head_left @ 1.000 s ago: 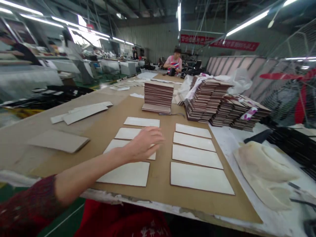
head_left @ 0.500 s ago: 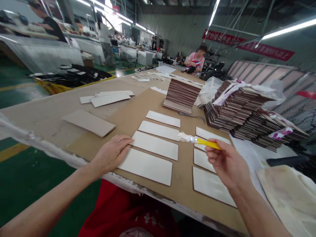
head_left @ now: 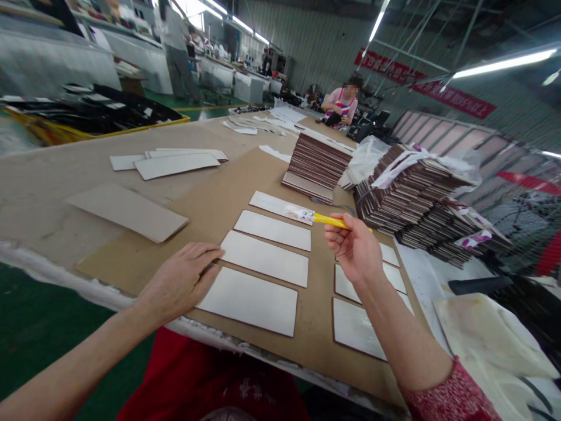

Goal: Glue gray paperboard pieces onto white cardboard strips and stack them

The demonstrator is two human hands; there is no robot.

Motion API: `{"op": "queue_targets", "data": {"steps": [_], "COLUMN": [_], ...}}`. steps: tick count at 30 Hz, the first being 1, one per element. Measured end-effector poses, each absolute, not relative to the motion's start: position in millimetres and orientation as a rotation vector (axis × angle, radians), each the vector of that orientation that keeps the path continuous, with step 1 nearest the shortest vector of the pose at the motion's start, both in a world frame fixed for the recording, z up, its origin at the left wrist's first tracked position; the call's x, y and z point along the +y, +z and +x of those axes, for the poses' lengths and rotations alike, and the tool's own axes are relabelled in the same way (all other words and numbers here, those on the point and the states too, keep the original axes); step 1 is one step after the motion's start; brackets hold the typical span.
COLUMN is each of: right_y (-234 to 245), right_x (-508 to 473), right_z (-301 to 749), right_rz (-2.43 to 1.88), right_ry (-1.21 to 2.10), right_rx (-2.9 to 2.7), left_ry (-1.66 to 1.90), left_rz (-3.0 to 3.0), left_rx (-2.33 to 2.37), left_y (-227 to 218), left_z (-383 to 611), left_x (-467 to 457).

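Between the fingers and thumb of my right hand [head_left: 357,248] is a paintbrush with a yellow handle [head_left: 328,220]. Its whitish bristles [head_left: 293,211] are over the farthest white panel [head_left: 267,202] of the left column; whether they touch it I cannot tell. Three more white panels lie nearer me in that column, the nearest panel [head_left: 254,301] being the largest. My left hand [head_left: 186,278] rests with fingers stretched out, fingertips at the left edge of the second-nearest panel [head_left: 267,258]. Right of these lies another column of panels [head_left: 357,327], partly hidden by my right arm, with a wet-looking shine.
Brown-edged boards stand in a stack [head_left: 318,166] behind the panels, beside larger piles [head_left: 412,193] at the right. Loose strips [head_left: 177,165] and a grey-beige board [head_left: 129,210] lie left. A pale cloth [head_left: 491,333] is at the right; a person [head_left: 339,105] sits at the far end.
My right hand has carried the paintbrush left and away from me, from beside the second-farthest panel to over the farthest one. My left hand stays by the panel edges. The view has shifted slightly.
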State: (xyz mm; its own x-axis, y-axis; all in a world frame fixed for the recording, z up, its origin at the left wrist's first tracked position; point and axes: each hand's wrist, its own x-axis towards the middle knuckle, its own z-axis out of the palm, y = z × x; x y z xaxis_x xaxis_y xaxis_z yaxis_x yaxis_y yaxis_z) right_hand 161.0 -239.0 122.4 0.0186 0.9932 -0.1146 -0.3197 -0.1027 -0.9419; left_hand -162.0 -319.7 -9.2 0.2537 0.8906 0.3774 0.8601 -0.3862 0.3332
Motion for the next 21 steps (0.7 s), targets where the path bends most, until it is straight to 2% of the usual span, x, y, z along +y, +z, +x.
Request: {"op": "queue_targets", "data": {"steps": [9,21], "right_y": [79.5,57.1], "right_x": [-251.2,-244.1], "right_z": [108.8,69.1], "right_rz": [-1.152,-1.170], "right_ry": [1.594,1.532], "right_rx": [-0.980,-1.086], "left_ry": [0.858,0.866], "left_rz": [2.441,2.440], "left_rx": [1.723,1.700], "left_y": [-5.7,-3.2], "left_z": [-157.5,-156.8], "left_x": [-321.1,-322.0]}}
